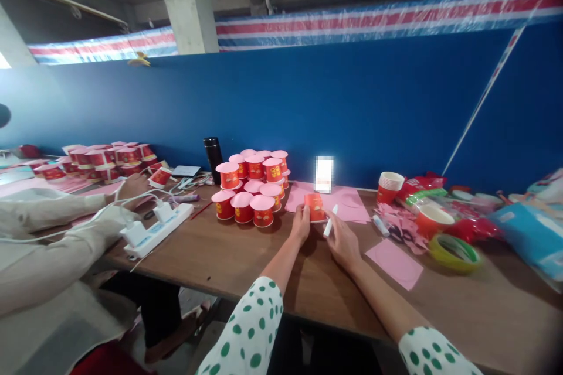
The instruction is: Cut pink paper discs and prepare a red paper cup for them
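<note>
My left hand point(301, 224) grips a small red paper cup point(315, 207) that stands upside down on a pink paper sheet point(347, 205). Just right of the cup, my right hand point(343, 238) is closed around a white pen-like stick point(330, 220) whose tip points at the cup's base. Both hands rest on the wooden table point(246, 258).
A pile of finished red cups with pink tops point(253, 187) stands to the left, behind it a black flask point(213, 158). A person in white point(53, 246) sits at left by a power strip point(153, 231). Stacked cups point(389, 186), pink scraps point(394, 263) and a tape roll point(454, 252) lie right.
</note>
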### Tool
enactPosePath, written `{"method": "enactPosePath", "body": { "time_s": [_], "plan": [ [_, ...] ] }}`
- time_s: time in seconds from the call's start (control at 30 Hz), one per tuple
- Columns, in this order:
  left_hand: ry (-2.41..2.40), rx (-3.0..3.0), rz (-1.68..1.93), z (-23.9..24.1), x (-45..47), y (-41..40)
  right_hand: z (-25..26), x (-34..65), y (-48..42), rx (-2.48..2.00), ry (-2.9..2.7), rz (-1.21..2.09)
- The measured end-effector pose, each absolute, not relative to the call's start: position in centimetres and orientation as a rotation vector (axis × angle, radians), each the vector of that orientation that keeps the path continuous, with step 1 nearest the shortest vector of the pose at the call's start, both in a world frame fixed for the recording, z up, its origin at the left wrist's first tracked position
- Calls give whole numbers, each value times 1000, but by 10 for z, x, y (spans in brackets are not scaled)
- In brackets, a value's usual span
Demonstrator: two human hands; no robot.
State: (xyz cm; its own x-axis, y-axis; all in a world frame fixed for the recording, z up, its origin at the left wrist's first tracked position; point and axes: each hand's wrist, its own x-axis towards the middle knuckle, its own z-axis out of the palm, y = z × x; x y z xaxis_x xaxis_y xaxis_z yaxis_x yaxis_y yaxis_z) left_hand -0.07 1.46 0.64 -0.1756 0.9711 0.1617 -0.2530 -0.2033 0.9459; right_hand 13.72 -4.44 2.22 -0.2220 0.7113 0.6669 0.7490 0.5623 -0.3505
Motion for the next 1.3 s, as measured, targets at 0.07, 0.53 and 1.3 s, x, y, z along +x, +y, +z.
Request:
{"method": "enactPosePath", "body": {
  "time_s": [0.07, 0.53, 1.3],
  "plan": [
    [994, 1063, 1581, 7, -1, 15, 22, 137, -44, -1175, -1960, -57],
    [807, 980, 1597, 12, 1, 7, 21, 139, -42, -1190, -1886, -39],
    [744, 937, 1537, 9, -1, 8, 25, 140, -44, -1154, -1855, 39]
  ]
}}
